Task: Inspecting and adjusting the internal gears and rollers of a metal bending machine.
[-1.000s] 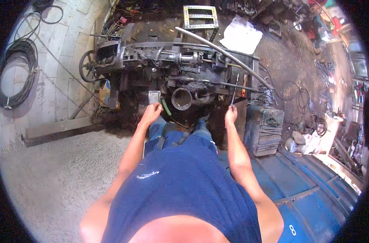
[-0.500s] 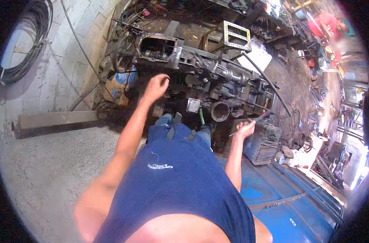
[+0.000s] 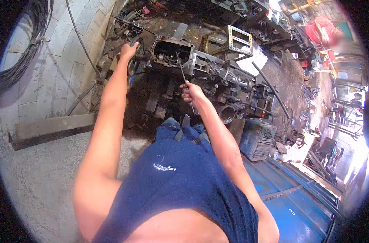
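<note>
My left hand (image 3: 129,52) is closed on the upper rim of a dark wheel (image 3: 131,68), at the left end of a greasy machine. Right beside the wheel, the machine's metal housing (image 3: 155,52) is open at the top, with a coil spring or gear-like parts (image 3: 168,59) inside. My right hand (image 3: 191,92) grips a thin metal rod (image 3: 182,69) in front of the housing. The rod slants up and leftward, and its far tip is over or inside the opening. Whether the tip touches anything, I cannot tell.
A long dark bar (image 3: 271,90) juts out at the machine's right. Behind the machine stands a yellowish metal frame (image 3: 231,40). A dark ribbed block (image 3: 257,139) sits by blue metal sheets (image 3: 273,178) at right. A co-worker in red (image 3: 319,30) is far right.
My left hand has moved up and left onto the wheel. My right hand has swung left from the machine's right side, bringing the rod to the open housing.
</note>
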Demonstrator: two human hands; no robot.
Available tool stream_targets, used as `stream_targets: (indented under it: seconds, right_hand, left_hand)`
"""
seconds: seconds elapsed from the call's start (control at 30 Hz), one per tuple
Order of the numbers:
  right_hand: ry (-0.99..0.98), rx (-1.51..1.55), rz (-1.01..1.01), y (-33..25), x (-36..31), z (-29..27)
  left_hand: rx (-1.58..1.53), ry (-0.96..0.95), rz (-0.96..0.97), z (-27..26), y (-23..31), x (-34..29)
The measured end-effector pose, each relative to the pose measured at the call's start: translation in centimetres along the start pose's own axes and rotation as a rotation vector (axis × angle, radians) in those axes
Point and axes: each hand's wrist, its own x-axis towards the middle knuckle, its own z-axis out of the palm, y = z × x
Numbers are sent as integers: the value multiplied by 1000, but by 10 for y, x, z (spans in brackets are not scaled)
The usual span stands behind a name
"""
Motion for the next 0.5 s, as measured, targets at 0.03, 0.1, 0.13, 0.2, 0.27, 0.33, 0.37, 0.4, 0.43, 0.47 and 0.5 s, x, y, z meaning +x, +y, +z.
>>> stream_targets:
  seconds: [0.03, 0.1, 0.13, 0.2, 0.27, 0.33, 0.37, 0.4, 0.43, 0.47, 0.5]
  right_hand:
    - [24, 15, 0, 0, 2, -2]
    - [65, 227, -25, 5, 8, 8]
    - [85, 279, 1, 8, 7, 14]
    - [56, 349, 1, 15, 1, 12]
    - [32, 369, -19, 16, 1, -4]
    - [189, 48, -116, 7, -18, -3]
    - [339, -272, -215, 1, -28, -6]
    - [506, -751, -381, 2, -9, -54]
    - [566, -1130, -553, -15, -37, -39]
    - [631, -1282, -529, -28, -50, -39]
    - [587, -1393, -540, -45, -69, -31]
  left_hand:
    - [-23, 77, 48, 7, 13, -6]
    - [-28, -58, 32, 8, 13, -10]
    - [-23, 27, 27, 9, 2, -14]
    - [-78, 203, 99, 14, -8, -29]
    - [-201, 224, 123, 18, -11, -49]
    - [-351, 294, 93, 21, -14, -70]
    - [-354, 289, 89, 21, -13, -79]
    - [-348, 240, 104, 13, 11, -84]
    - [-321, 227, 63, 4, 0, -92]
    - [-264, 288, 57, 6, -8, -87]
    - [-264, 291, 45, 6, -7, -78]
